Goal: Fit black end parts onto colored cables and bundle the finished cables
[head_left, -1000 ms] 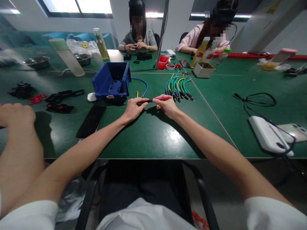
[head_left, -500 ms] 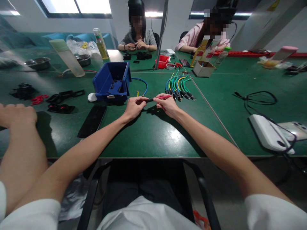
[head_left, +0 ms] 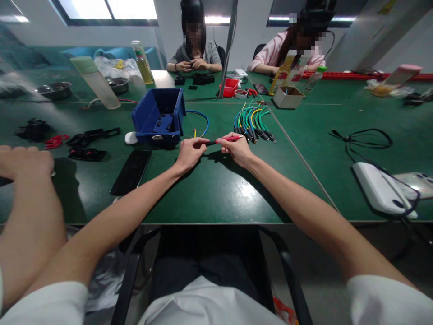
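My left hand (head_left: 191,154) is closed in a pinch on a small dark plug-like piece (head_left: 211,143) just above the green table. Opposite it, my right hand (head_left: 237,150) grips a slim red pen-like piece (head_left: 232,138), whose exact kind I cannot make out. The dark piece spans the gap between the fingertips of both hands; whether it joins the red piece is hidden. Behind my left hand a blue cable (head_left: 207,119) curves from the bin, with a short yellow end near the fingers. Right of my right hand lies a bundle of green, blue and yellow cables (head_left: 252,119) with black ends.
A blue bin (head_left: 135,118) with small black parts stands left of my hands, a black phone (head_left: 131,173) in front of it. Another person's arm (head_left: 32,203) reaches in at left. A white device (head_left: 379,187) with a cord lies right. Two people sit opposite.
Both hands keep nearly the same place and grip. The red piece in my right hand looks slightly turned, and its fingers have shifted a little.
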A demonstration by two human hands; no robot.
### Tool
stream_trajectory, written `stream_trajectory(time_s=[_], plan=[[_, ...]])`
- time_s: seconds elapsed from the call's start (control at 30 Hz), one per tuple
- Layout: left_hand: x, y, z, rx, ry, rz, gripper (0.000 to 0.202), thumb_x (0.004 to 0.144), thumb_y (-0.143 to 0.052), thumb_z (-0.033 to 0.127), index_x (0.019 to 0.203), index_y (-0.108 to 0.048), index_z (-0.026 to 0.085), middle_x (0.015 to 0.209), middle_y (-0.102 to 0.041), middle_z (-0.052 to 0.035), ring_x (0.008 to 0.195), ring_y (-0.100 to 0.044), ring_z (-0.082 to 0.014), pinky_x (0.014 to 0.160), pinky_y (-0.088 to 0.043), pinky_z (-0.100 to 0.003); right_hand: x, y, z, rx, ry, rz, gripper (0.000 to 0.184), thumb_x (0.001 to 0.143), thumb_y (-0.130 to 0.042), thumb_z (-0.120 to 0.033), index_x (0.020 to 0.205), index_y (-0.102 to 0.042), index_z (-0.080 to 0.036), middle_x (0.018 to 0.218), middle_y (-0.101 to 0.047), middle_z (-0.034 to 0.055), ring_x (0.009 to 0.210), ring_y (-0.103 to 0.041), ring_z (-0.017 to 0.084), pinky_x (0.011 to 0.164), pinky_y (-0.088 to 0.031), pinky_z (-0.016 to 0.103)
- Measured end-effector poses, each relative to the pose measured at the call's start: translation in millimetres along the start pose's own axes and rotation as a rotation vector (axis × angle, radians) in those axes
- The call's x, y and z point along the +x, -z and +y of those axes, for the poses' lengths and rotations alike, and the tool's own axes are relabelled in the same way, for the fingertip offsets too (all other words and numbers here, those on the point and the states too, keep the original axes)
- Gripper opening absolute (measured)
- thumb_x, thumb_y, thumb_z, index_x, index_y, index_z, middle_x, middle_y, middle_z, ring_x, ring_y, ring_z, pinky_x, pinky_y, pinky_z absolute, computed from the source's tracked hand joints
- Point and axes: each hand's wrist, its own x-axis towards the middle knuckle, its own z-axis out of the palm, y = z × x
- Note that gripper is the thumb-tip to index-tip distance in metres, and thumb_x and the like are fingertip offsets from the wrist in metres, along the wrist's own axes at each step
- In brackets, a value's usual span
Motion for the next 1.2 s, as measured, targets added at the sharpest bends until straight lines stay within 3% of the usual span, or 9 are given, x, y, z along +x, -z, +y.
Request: stream_trajectory(time_s=[0.53,0.97,1.2], plan=[[-2.1,2.2,1.1,-0.01,-0.047,-0.04,0.026,0.075,-0.062,0.018,0.094,-0.079,0.014,0.088,-0.076,-0.0076,0.076,-0.067,-0.0166,0.074,-0.053,-0.029,-2.3,2.8,2.5,-0.03,0.049,-0.05,0.046,0.049,-0.095,-0.037,0.069,-0.06,-0.016,0.059,-0.063,-0.0023,0.047,-0.059,0.008,0.047,-0.051,0.019],[2.1,3.2,-4.0,-0.048,-0.119,-0.145,0.029,0.078,-0.058,0.017,0.098,-0.078,0.016,0.09,-0.074,-0.006,0.081,-0.067,-0.0156,0.08,-0.053,-0.029,-8.2,0.3,2.3,-0.073,0.084,-0.065,0.046,0.051,-0.093,-0.041,0.068,-0.059,-0.016,0.056,-0.063,-0.0025,0.046,-0.057,0.008,0.047,-0.05,0.02],[0.7,1.0,-6.2,-0.124,-0.08,-0.219,0.03,0.08,-0.059,0.019,0.104,-0.076,0.014,0.097,-0.074,-0.0086,0.081,-0.07,-0.0172,0.08,-0.057,-0.032,-1.6,4.3,-0.3,-0.151,0.083,-0.089,0.045,0.051,-0.094,-0.041,0.069,-0.063,-0.014,0.054,-0.062,-0.0008,0.046,-0.056,0.009,0.045,-0.046,0.019]])
